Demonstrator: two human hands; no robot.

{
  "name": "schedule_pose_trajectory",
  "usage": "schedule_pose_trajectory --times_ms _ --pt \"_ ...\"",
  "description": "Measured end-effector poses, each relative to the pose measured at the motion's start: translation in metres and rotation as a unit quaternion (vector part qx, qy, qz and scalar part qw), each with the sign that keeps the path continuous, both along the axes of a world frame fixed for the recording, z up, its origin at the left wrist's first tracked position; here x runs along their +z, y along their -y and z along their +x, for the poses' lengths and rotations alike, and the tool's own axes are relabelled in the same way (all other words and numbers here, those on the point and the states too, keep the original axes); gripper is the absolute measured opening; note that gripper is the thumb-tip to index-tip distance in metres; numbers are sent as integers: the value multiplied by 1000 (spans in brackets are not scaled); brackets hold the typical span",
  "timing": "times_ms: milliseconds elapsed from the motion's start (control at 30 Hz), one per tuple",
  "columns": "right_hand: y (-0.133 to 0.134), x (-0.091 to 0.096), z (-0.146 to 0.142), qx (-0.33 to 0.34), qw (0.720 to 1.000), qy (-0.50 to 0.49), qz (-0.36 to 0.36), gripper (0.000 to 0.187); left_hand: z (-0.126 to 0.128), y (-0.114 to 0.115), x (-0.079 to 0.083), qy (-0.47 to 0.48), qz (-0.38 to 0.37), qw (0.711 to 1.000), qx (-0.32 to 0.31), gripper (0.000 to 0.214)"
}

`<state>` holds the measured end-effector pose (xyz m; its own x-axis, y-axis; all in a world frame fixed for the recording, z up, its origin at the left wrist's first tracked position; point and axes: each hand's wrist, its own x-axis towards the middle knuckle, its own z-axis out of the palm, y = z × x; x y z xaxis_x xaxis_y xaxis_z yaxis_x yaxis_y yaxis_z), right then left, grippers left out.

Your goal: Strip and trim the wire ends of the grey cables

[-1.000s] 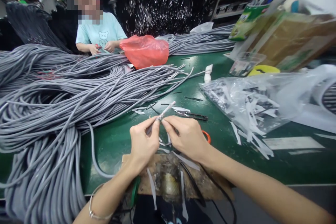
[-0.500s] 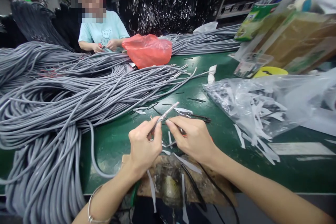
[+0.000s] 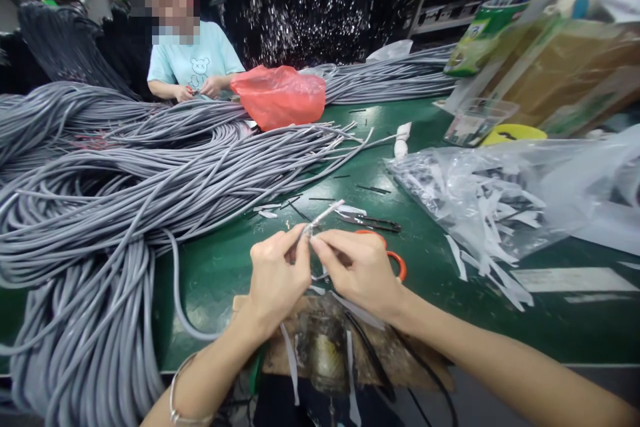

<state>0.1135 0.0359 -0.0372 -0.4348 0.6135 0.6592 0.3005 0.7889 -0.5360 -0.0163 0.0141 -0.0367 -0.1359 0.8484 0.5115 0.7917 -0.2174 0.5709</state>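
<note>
My left hand [image 3: 279,273] pinches a grey cable near its stripped end. That pale, silvery cable end [image 3: 327,213] sticks out beyond my fingertips, tilted up to the right. My right hand [image 3: 361,272] is closed, thumb and forefinger pressed together right beside the cable where the stripping begins; what lies between those fingertips is too small to make out. Orange-handled scissors [image 3: 399,265] lie partly hidden behind my right hand. Just past it are dark thread snips [image 3: 375,221] on the green table [image 3: 435,300].
Bundles of grey cable [image 3: 150,193] cover the left side. A red plastic bag [image 3: 283,97] sits farther back, near a co-worker [image 3: 195,63] holding something. To the right lies a clear bag [image 3: 480,193] of white strips. A worn device [image 3: 325,353] on a board stands below my hands.
My right hand has shifted slightly left, closer to the left fingertips, uncovering the orange scissor handles. The cable end has moved a little lower and to the right.
</note>
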Motion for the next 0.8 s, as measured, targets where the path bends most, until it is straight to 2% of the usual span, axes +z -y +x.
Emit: schedule_pose_trajectory --times_ms 67,133,267,367,800 --pt "9 -2 -4 45 992 -14 118 32 -5 -5 -1 31 -63 998 4 25" --pt "13 -3 -5 69 986 -20 153 31 -8 -8 -1 62 -75 995 13 27" --pt "-4 -1 1 -24 1000 5 15 30 -3 -2 4 125 8 992 9 25" --pt "-17 1 6 -67 997 7 -25 32 2 4 8 127 43 991 0 22" --pt "-14 3 2 -27 997 -17 -66 32 4 8 8 58 59 996 -32 20"
